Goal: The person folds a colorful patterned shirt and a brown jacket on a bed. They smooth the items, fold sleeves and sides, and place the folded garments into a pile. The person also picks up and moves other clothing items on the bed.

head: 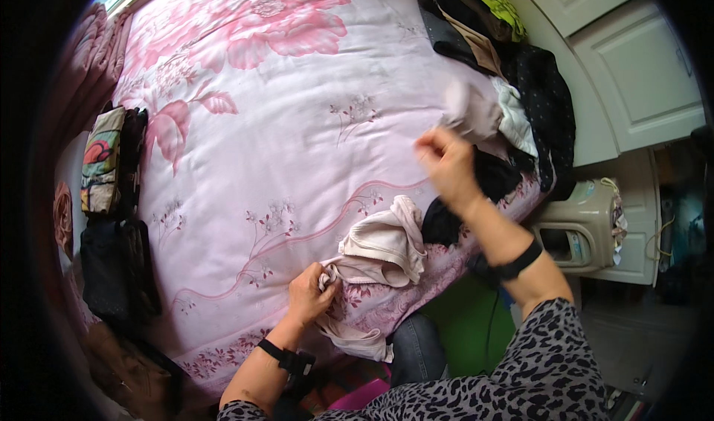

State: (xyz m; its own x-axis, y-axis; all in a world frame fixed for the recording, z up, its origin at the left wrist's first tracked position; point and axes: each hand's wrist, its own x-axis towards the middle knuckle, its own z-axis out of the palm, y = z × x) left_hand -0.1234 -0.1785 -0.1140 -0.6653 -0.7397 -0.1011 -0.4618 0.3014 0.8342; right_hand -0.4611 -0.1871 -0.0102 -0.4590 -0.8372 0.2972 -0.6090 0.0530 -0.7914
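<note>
A pale pink fabric garment point(385, 245) lies bunched at the near edge of the bed, part of it hanging over the side. My left hand point(312, 294) grips a gathered end of it. Above the bed, further right, is my right hand point(446, 167), blurred, its fingers curled; whether it holds anything cannot be told. Just beyond that hand a pale pinkish cloth point(473, 111) is blurred too, beside a white cloth point(516, 117). Black cloth point(440, 223) lies between the pale garment and my right forearm.
Dark clothes point(538, 92) and a yellow-green cloth point(498, 2) are heaped along the bed's right side. Folded clothes, one patterned point(102, 159) and one black point(120, 267), line the left side. A beige plastic stool point(583, 220) stands by white cabinet doors point(641, 75).
</note>
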